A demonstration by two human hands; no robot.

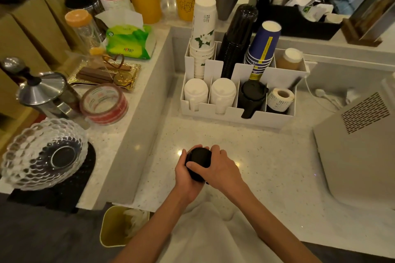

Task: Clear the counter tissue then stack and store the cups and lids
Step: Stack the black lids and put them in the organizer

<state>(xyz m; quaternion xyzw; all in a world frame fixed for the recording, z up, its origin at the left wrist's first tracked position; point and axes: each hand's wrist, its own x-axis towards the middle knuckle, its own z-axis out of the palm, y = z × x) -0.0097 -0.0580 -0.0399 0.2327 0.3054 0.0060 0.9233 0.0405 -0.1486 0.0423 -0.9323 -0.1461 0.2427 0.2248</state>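
Both hands meet over the speckled white counter (267, 166), in front of the white divided organizer (235, 113). The left hand (188, 177) cups a stack of black lids (198, 161) from the side and below, and the right hand (222, 168) wraps it from the other side, thumb laid across its top. Both hands are closed on the stack; how many lids it holds cannot be told.

In the organizer's back row stand a tall stack of white floral paper cups (203, 34), a stack of black cups (237, 40), a tilted stack of blue paper cups (263, 49) and a short brown cup (289, 60) at the far right. Its front row holds two stacks of white lids (195, 92), a stack of black lids in the organizer (252, 96) and a roll of labels (280, 97).

Left of the organizer, on the raised ledge, lies a green tissue pack (130, 41) with a sheet sticking up. Below the counter edge, beside the left forearm, a yellow waste bin (106, 230) holds crumpled white tissue (134, 222).
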